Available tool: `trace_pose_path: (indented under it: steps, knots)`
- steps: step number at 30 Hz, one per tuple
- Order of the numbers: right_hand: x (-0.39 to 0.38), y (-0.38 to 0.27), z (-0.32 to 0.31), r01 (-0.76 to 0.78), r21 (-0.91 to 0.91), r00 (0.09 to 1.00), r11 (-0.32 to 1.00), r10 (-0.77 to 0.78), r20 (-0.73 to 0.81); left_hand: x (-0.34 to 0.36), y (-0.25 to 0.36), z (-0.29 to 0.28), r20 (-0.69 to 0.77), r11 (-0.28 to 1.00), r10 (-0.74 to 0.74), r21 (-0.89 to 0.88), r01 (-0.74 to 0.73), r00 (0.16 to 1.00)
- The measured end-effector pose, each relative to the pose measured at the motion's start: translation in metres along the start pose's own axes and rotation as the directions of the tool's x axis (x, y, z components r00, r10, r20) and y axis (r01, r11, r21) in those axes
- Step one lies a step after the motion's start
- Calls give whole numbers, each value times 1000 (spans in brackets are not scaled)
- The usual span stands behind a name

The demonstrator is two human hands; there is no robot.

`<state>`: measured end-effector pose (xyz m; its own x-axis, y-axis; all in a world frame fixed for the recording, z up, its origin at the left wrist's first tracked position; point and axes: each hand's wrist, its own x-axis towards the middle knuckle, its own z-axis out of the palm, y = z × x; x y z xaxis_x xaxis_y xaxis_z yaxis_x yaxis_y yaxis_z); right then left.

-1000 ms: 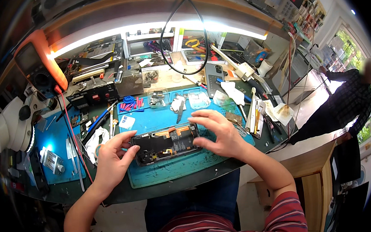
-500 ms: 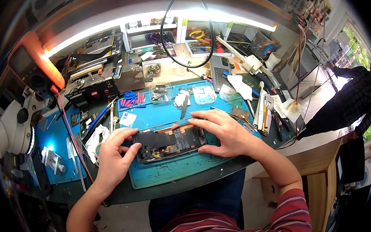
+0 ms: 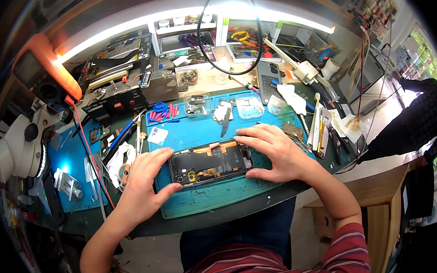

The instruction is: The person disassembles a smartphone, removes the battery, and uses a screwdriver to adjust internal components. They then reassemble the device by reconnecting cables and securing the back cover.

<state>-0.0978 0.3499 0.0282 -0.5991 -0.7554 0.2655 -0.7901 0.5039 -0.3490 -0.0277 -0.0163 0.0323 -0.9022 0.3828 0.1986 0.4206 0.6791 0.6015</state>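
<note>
An opened smartphone (image 3: 202, 164) lies on a blue work mat (image 3: 175, 211), its black inside, orange flex cables and small camera parts facing up. My left hand (image 3: 145, 187) grips its left end, fingers at the far corner and thumb at the near one. At the right end, my right hand (image 3: 276, 157) spans the phone with fingers along the far edge and thumb by the near corner. Beyond the phone, a dark flat blade-like tool (image 3: 225, 123) rests partly on white pieces. A small clear bag (image 3: 157, 136) sits to the far left of it.
Clear plastic boxes (image 3: 249, 107) of small parts stand at the mat's back. Another phone (image 3: 269, 85) lies behind them. Tweezers and brushes (image 3: 318, 127) crowd the right. An orange multimeter (image 3: 51, 73) stands left; a black cable loop (image 3: 260, 37) hangs overhead. A person (image 3: 410, 117) stands far right.
The whole view has shifted slightly, so the bench appears farther right. The phone looks flatter, with its inside more plainly in sight. Both hands stay at its ends; my left thumb and fingers are wider apart.
</note>
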Motion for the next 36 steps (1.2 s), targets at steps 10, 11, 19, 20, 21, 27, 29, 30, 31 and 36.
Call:
trace_pose_path:
  steps: [10,11,19,20,21,27,29,30,31,36]
  knots:
    - [-2,3,1,-28,13,999,1000,29,-35,-2,-1,-3,68,998,-2,70,-3,998]
    - [-2,4,3,-32,10,999,999,33,-39,-1,-1,-1,68,996,1,94,-7,998]
    - [-1,10,3,5,-26,999,1000,-6,-38,5,0,-1,69,986,28,161,-39,997]
    - [-1,10,3,6,-25,999,1000,-7,-36,5,1,0,75,985,24,169,-37,997]
    - [-1,11,4,7,-23,999,1000,-8,-34,6,1,-1,81,985,18,170,-31,997]
    - [-2,14,6,9,-14,999,1000,-10,-36,8,4,0,91,978,5,207,-24,996]
    - [-3,14,7,8,-17,999,1000,-9,-34,8,5,-1,92,976,10,215,-30,996]
    - [-2,14,7,8,-19,999,1000,-8,-32,9,5,-1,99,975,3,219,-25,995]
    - [-2,13,7,4,-14,1000,1000,-5,-31,9,6,-3,105,974,-4,224,-20,994]
    - [0,10,6,-20,-16,1000,1000,20,-19,23,18,-11,175,963,-22,267,-26,984]
